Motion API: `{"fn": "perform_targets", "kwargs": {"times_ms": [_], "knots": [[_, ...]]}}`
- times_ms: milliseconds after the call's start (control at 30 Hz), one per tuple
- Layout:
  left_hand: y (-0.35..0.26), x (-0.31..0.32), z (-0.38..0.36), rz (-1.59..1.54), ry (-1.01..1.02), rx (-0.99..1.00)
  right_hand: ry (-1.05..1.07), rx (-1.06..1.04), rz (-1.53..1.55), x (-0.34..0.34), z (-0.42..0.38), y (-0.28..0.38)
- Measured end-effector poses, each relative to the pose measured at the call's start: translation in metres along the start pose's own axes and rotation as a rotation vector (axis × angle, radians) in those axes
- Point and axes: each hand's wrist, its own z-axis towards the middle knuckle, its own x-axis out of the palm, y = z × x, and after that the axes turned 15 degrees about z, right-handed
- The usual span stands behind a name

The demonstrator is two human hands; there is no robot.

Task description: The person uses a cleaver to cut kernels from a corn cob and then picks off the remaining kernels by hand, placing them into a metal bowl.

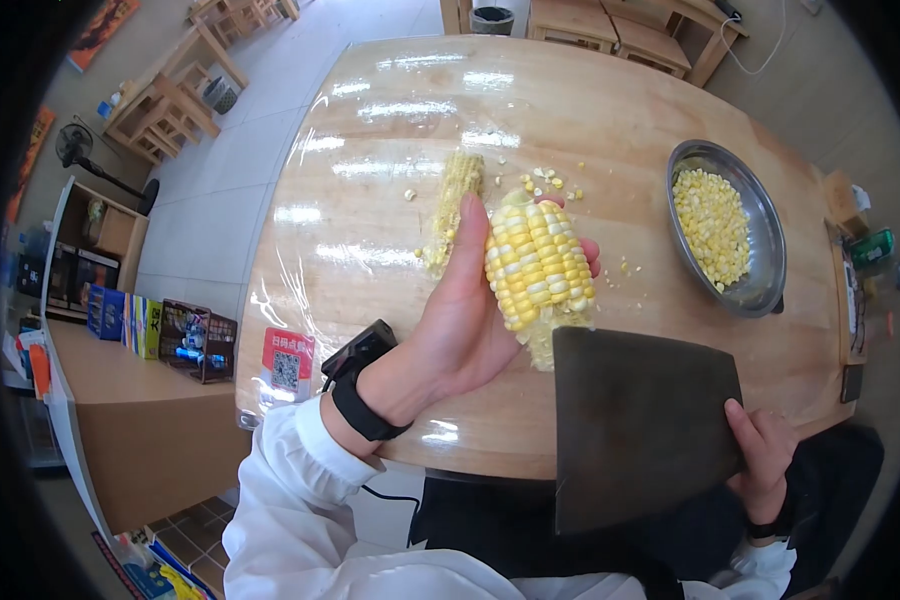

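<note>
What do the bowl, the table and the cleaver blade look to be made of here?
Bowl: most likely stainless steel, going by its grey, shiny rim and wall.
Table: light wood with visible grain, under a glossy coat or clear film, since it mirrors bright ceiling lights.
Cleaver, in the right hand: dark, dull flat metal, probably steel; no shine shows.

Bright overhead glare streaks the table point(390, 110); fisheye edges darken.

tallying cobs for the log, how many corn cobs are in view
2: one corn cob with kernels left on it, held in the left hand; one stripped cob lying on the table just beyond it. None seems hidden.
</note>
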Motion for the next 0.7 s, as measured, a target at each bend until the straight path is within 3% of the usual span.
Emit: {"fn": "perform_targets", "kwargs": {"times_ms": [233,400,700], "knots": [[0.003,0.005,-0.003,0.002,-0.034,0.019,0.022,0.039,-0.056,-0.010,0.000,0.000],[0.002,0.008,-0.008,0.210,-0.069,0.018,0.016,0.039,-0.016,-0.010,-0.002,0.002],[0.005,0.004,-0.007,0.073,-0.045,-0.088,0.063,0.001,0.003,-0.012,0.000,0.004]]}}
